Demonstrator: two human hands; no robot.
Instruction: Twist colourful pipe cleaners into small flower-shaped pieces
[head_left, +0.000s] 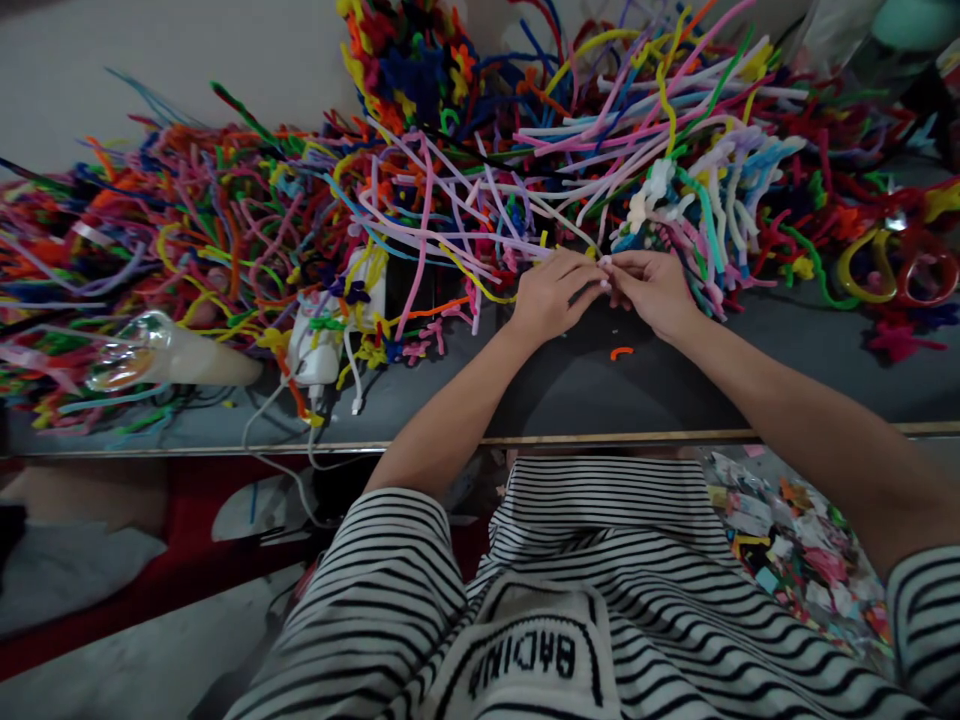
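My left hand [553, 295] and my right hand [658, 288] meet fingertip to fingertip just above the grey table. Both are closed in a pinch. Whatever sits between the fingers is too small and too covered to make out. A pale pipe cleaner [564, 222] runs down close behind the fingertips; whether they touch it I cannot tell. Beyond my right hand lies a bundle of white, blue and pink pipe cleaners [716, 205]. On the tabletop below the hands is a short orange piece of pipe cleaner [622, 352].
A heap of coloured pipe cleaners [225, 215] covers the table's back and left. Scissors with yellow and red handles [870, 268] lie at right. At left are a bottle [214, 357] and a white charger [315, 345] with cables. Below the table's edge [622, 438] sits a bag of scraps [814, 550].
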